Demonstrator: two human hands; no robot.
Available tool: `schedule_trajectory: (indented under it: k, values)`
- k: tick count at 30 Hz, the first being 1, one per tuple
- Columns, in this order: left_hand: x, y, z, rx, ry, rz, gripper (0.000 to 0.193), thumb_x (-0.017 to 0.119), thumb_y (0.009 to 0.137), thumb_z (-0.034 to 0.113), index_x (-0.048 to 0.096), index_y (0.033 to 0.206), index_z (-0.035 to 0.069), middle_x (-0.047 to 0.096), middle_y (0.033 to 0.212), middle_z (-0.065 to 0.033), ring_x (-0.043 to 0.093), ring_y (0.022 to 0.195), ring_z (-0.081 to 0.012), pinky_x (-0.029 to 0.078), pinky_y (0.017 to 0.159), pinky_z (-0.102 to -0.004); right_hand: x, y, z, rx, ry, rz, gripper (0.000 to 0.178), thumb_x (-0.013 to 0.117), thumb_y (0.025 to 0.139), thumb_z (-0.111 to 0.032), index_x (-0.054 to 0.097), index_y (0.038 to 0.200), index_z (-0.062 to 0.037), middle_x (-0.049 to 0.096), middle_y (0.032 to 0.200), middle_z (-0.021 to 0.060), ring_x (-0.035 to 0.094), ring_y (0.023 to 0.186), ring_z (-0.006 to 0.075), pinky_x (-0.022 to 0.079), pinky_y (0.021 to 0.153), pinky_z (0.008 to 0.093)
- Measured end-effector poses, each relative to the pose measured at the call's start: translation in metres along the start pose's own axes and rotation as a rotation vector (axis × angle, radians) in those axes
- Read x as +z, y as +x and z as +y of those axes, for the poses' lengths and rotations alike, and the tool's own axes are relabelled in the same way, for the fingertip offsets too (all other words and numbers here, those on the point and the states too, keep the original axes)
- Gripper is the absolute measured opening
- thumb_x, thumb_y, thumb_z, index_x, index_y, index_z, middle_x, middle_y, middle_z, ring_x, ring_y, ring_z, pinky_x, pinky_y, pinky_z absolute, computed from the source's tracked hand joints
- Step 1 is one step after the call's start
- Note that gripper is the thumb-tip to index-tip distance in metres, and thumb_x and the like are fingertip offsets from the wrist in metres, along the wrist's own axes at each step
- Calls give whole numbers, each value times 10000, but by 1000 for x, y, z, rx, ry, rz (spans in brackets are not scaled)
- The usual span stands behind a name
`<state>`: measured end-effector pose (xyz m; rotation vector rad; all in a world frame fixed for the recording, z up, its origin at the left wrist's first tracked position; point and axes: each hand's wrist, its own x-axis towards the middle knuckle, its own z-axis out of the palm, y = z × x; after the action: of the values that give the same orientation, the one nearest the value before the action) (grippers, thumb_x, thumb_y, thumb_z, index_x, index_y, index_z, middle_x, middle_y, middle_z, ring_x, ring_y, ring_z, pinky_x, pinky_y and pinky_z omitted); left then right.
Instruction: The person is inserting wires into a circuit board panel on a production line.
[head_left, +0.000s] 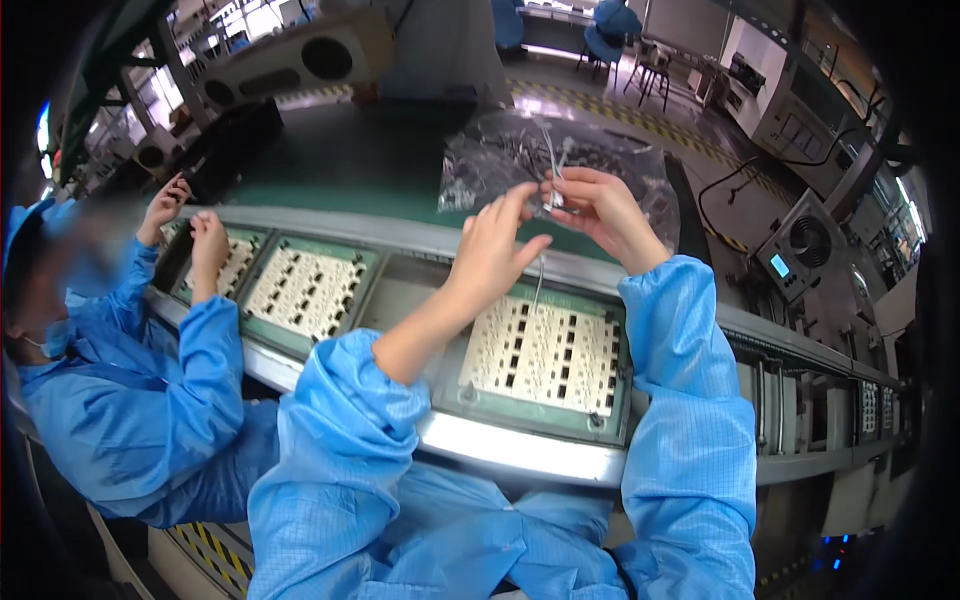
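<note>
My right hand [604, 212] pinches thin white cables [554, 160] with small connectors. They stick up above the fingertips, and a thin strand hangs below. Beside it, my left hand [490, 252] has its thumb held apart from the fingers, its fingertips close to the cables; no thing shows in its grip. A clear plastic bag [465, 172] with more cables and small parts lies just beyond the hands. Below them, a green-framed tray [452, 396] holds a cream panel [540, 352] with rows of black components.
On the left a co-worker in a blue coverall [130, 410] raises both hands over similar panels [305, 290] on the same line. The metal rail [520, 452] runs along the front edge. To the right stands a device with a fan and a lit screen [800, 248].
</note>
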<state>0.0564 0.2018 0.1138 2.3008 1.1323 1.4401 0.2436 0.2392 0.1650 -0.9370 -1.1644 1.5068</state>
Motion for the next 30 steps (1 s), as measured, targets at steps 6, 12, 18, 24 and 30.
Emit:
schedule_trajectory:
  k: [6, 12, 18, 24, 30]
  values:
    - [2, -7, 0, -21, -260, 12, 377, 727, 865, 106, 521, 1170, 23, 680, 1014, -155, 695, 826, -285, 537, 745, -388, 18, -23, 21, 15, -9, 76, 238, 662, 922, -69, 632, 1142, 14, 677, 1070, 114, 673, 969, 181, 584, 837, 294]
    - [2, -9, -12, -127, -198, -86, 179, 639, 943, 116, 612, 1064, -14, 713, 915, -143, 692, 808, -253, 527, 729, -337, 5, -22, 33, 26, -225, 122, 271, 656, 935, -102, 621, 1163, 40, 681, 1104, 131, 682, 981, 187, 598, 834, 314]
    - [-12, 0, -35, -247, -200, 65, 154, 628, 961, 155, 629, 1043, 25, 714, 806, -107, 690, 754, -177, 514, 686, -292, -27, 0, 24, -63, -464, 212, 333, 649, 929, -104, 563, 1207, 58, 703, 1057, 151, 714, 905, 211, 590, 719, 288]
    - [-33, 4, -53, -348, -352, 107, 198, 646, 942, 180, 635, 1033, 4, 742, 844, -88, 700, 799, -141, 527, 701, -287, -80, 9, 21, -557, -1593, 319, 242, 668, 913, -150, 588, 1108, -31, 715, 873, 174, 698, 762, 318, 512, 636, 371]
    - [-45, 1, -39, -178, -321, 35, 191, 561, 974, 139, 608, 1107, 10, 749, 966, -114, 714, 920, -175, 530, 792, -274, -66, -39, -10, -456, -1135, 416, 194, 654, 946, -143, 682, 1086, -12, 670, 815, 53, 614, 715, 96, 492, 635, 257]
